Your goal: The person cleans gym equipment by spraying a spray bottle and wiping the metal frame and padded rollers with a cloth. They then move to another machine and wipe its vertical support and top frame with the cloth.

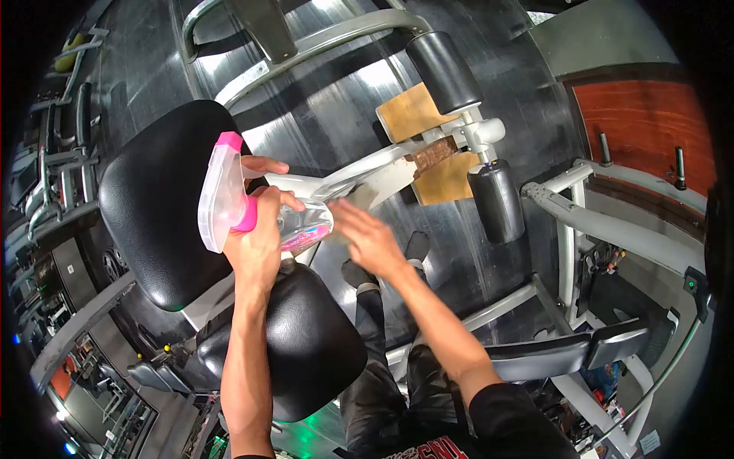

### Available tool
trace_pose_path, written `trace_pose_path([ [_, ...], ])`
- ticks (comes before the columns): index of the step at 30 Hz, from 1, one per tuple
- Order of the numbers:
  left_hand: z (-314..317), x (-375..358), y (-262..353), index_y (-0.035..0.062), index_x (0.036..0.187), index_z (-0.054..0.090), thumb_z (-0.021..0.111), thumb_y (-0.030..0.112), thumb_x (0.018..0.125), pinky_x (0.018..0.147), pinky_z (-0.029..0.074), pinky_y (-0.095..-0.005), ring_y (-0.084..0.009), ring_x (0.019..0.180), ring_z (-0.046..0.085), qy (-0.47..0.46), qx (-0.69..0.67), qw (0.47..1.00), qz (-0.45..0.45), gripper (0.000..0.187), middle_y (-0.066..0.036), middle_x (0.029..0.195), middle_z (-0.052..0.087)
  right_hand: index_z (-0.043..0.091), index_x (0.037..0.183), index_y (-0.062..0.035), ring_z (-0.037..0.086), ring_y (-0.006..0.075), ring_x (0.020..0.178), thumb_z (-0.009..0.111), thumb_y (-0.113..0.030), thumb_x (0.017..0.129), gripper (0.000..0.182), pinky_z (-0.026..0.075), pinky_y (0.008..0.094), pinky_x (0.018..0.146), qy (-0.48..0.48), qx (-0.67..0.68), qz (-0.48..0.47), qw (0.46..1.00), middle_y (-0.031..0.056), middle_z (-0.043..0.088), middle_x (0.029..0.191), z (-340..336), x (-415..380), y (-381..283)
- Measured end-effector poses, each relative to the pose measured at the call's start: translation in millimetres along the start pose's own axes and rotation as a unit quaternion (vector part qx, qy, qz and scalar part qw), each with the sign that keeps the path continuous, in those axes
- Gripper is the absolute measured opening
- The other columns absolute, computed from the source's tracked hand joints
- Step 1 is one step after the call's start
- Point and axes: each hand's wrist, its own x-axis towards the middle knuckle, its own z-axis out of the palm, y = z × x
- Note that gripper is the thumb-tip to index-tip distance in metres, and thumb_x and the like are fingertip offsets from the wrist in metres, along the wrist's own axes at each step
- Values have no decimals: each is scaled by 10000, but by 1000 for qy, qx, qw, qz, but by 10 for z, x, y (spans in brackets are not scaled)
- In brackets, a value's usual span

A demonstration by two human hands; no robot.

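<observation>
A clear spray bottle [221,195] with a pink nozzle and pink collar is in my left hand [260,233], whose fingers wrap round it just below the spray head. Its transparent body, with a colourful label, points toward the right of the view. My right hand [368,239] is at the base end of the bottle, slightly blurred, with its fingers stretched out. Beneath my left forearm are the black padded seat [310,344] and the black backrest [157,195] of an exercise machine.
Black foam rollers [443,73] and a worn white metal arm [386,183] with tan plates [413,113] stand ahead. At the right are a grey frame bar [623,226] and another padded bench [539,358]. My feet rest on the dark floor [489,298]. More gym machines line the left.
</observation>
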Motion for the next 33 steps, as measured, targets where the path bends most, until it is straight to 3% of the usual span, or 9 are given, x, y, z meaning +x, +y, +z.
trace_pose_path([
  [2, -53, 5, -98, -56, 1170, 519, 503, -19, 876, 777, 516, -332, -181, 703, 648, -5, 55, 998, 19, 296, -148, 1091, 599, 633, 1227, -109, 468, 303, 1353, 576, 66, 785, 478, 406, 396, 1125, 26, -51, -10, 998, 115, 551, 1401, -60, 59, 409],
  [6, 78, -49, 54, -47, 1165, 522, 504, -5, 883, 801, 508, -338, -178, 714, 653, 9, -8, 1000, -26, 286, -141, 1097, 600, 601, 1255, -17, 497, 375, 1302, 565, -90, 946, 319, 406, 440, 1089, 156, -54, 166, 972, 204, 600, 1301, -264, 241, 1085],
  [8, 101, -45, 42, -36, 1245, 499, 484, -89, 865, 660, 513, -293, -163, 684, 637, -12, -15, 1000, -24, 384, -122, 1062, 606, 599, 1249, 2, 493, 383, 1304, 578, -59, 924, 332, 409, 445, 1085, 218, -61, 175, 958, 209, 608, 1284, -99, 229, 1047],
  [13, 123, -57, -24, -32, 1243, 492, 488, -80, 875, 677, 515, -299, -164, 696, 652, -23, -16, 999, -28, 371, -117, 1060, 609, 609, 1267, -78, 502, 343, 1315, 616, 47, 784, 499, 426, 419, 1091, 99, -34, 65, 992, 153, 585, 1346, 70, 26, 90],
  [15, 116, -74, -27, -39, 1172, 511, 507, -5, 895, 817, 515, -361, -195, 703, 662, -16, 2, 999, -32, 279, -143, 1092, 588, 610, 1271, -119, 497, 303, 1331, 621, 61, 745, 556, 439, 399, 1092, 18, -31, 7, 999, 118, 570, 1376, 24, -15, 2],
  [18, 120, -98, -11, -45, 1184, 493, 502, -12, 897, 796, 532, -373, -206, 704, 664, -11, -21, 1000, -12, 290, -152, 1084, 582, 620, 1242, -69, 511, 325, 1313, 615, 43, 808, 448, 417, 414, 1105, 4, -73, -1, 997, 153, 575, 1366, -197, 28, 395],
  [24, 135, -93, 37, -41, 1189, 486, 492, -48, 885, 786, 551, -400, -221, 694, 663, -21, -19, 1000, -12, 303, -164, 1082, 584, 600, 1271, -52, 515, 361, 1291, 553, -91, 960, 317, 432, 435, 1058, 184, -4, 222, 958, 162, 610, 1311, -191, 152, 995],
  [30, 127, -76, -8, -26, 1199, 481, 467, -84, 880, 775, 547, -388, -225, 691, 661, -11, -31, 999, -13, 325, -166, 1078, 589, 639, 1200, -60, 486, 323, 1331, 637, 23, 772, 436, 410, 443, 1102, 50, 22, 32, 998, 113, 602, 1336, 110, 102, -65],
  [33, 127, -77, 9, -22, 1191, 482, 459, -96, 875, 739, 539, -374, -224, 686, 659, -14, -17, 1000, -14, 325, -164, 1072, 591, 641, 1182, -54, 514, 280, 1312, 624, 41, 727, 465, 447, 384, 1091, -33, -45, -62, 997, 95, 610, 1328, -201, 120, 227],
])
